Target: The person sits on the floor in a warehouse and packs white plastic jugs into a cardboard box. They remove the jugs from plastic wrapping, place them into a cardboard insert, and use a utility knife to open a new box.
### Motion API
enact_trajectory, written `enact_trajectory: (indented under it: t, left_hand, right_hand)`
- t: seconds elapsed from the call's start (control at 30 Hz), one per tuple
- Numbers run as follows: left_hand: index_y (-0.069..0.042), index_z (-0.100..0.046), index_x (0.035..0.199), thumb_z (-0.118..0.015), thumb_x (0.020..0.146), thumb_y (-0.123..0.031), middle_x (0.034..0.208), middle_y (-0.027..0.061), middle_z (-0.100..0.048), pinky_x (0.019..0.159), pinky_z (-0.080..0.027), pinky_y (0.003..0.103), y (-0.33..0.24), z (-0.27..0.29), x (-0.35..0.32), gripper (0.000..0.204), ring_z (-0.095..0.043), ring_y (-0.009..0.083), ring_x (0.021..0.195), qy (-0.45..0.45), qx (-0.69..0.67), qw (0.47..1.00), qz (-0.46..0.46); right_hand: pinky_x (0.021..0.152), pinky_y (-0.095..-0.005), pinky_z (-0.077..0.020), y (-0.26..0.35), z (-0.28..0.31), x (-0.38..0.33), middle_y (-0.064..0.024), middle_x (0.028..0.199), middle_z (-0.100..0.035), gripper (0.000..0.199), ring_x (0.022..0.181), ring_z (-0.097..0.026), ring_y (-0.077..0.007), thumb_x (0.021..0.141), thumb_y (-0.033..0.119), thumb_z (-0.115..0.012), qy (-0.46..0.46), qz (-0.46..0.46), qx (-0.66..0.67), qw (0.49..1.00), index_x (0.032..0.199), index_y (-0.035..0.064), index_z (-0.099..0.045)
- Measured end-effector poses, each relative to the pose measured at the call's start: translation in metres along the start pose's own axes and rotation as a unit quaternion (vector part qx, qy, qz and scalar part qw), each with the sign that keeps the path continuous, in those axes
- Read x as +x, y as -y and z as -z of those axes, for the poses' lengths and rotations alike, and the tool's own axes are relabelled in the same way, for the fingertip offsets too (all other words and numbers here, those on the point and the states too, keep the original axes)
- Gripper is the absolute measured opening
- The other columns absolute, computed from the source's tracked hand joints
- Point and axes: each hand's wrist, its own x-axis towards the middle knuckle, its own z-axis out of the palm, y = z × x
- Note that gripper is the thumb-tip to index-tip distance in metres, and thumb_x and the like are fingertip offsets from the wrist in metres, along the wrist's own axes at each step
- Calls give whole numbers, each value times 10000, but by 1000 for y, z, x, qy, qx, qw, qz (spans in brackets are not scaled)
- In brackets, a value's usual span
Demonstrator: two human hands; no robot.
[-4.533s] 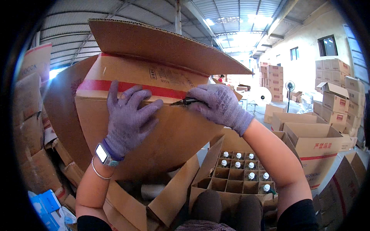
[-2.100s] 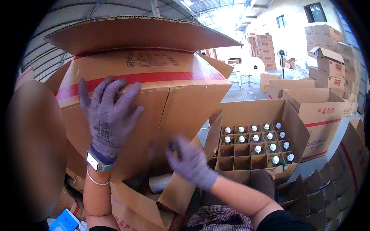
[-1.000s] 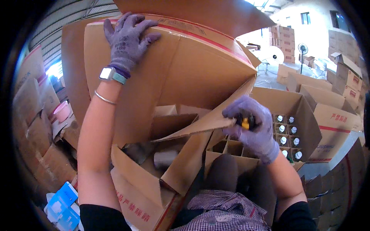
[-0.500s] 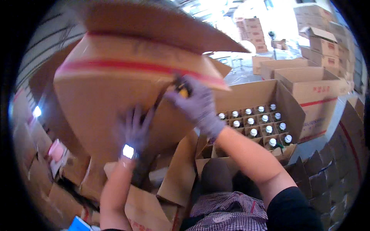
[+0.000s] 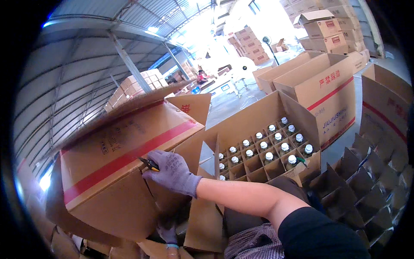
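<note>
A large brown cardboard box with a red stripe lies tipped on its side at the left, its flaps standing out. My right hand, in a grey-purple glove, is closed around a black-and-yellow box cutter. The cutter's tip is at the box's striped edge, beside a dark seam running down its face. My left hand, also gloved, is low at the box's near lower corner. Its fingers are hidden in shadow. To the right stands an uncovered carton of white-capped bottles set in cardboard dividers.
Tall open cartons stand behind the bottle carton. Loose cardboard dividers fill the lower right. Farther off are stacked boxes, a fan on a stand and another person.
The large box has dropped lower and turned. My right hand moved down and left with the cutter; my left hand moved from the box's face to its lower corner. The head view shifted too.
</note>
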Motion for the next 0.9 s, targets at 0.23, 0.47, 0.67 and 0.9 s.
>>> enact_trajectory:
  t: [0.23,0.47,0.67,0.9]
  left_hand:
    - [-24,-691,1165,-845,706,-464,1175,186,-687,1017,-478,481,-11,-29,30,654,-627,367,1130,76,-95,991,54]
    - [-42,-522,1384,-728,876,-319,1365,164,-580,1109,-406,446,22,-112,28,614,-541,337,1248,40,-130,986,-97]
    - [-51,-446,1468,-655,897,-542,1498,220,-441,1186,-289,517,40,-138,50,781,-384,400,1395,8,68,996,-58]
    - [-51,-537,1356,-664,932,-418,1387,181,-536,1085,-369,456,-87,-105,74,575,-473,331,1306,61,132,975,-166]
  right_hand:
    - [750,-451,-507,-25,16,-2,-161,884,-657,384,863,-649,-380,769,327,-799,-56,-13,38,998,978,52,-630]
    - [778,-416,-517,-44,34,-1,-177,937,-678,441,869,-664,-361,771,301,-805,-96,-10,66,993,1096,40,-658]
    - [734,-303,-530,-118,88,-14,-39,883,-673,477,797,-635,-155,838,231,-779,-162,-179,238,941,1240,32,-617]
    - [612,-240,-488,-189,149,-50,9,906,-626,363,709,-574,-74,884,187,-759,-188,-257,262,911,1183,79,-584]
